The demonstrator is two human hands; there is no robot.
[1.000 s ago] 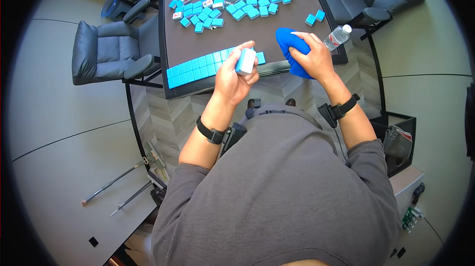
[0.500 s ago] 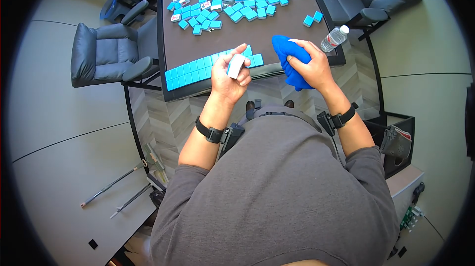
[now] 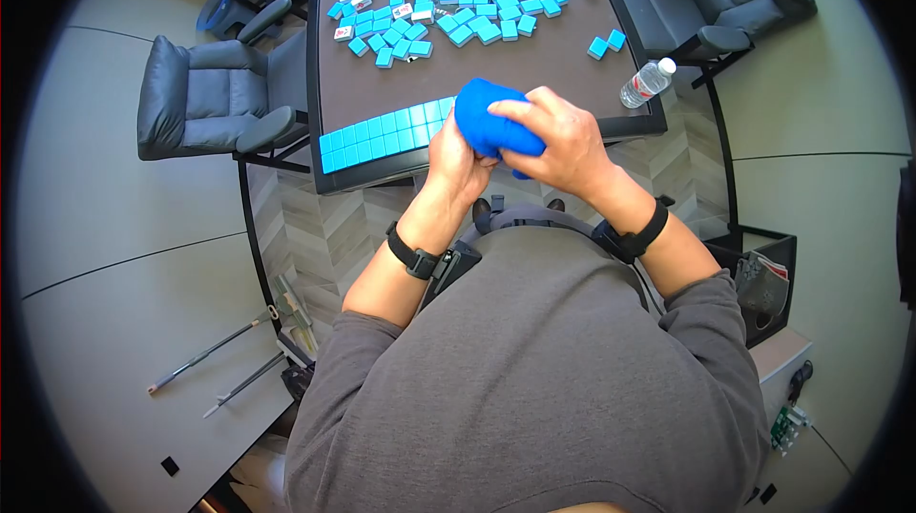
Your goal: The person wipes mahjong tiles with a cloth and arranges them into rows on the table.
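Left of a water bottle point(image 3: 647, 84) on the tabletop point(image 3: 401, 83), a person's right hand point(image 3: 565, 139) grips a bunched blue cloth point(image 3: 485, 115), likely light, soft and best held by its gathered folds; the cloth partly covers the left hand point(image 3: 452, 166), its grip too hidden to tell.

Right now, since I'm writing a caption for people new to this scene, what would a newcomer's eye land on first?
Probably the bright blue cloth, bunched in the right hand and against the left hand, above the table's near edge. Next, likely the turquoise tiles strewn over its far half, then the neat double row along the near edge, on the left.
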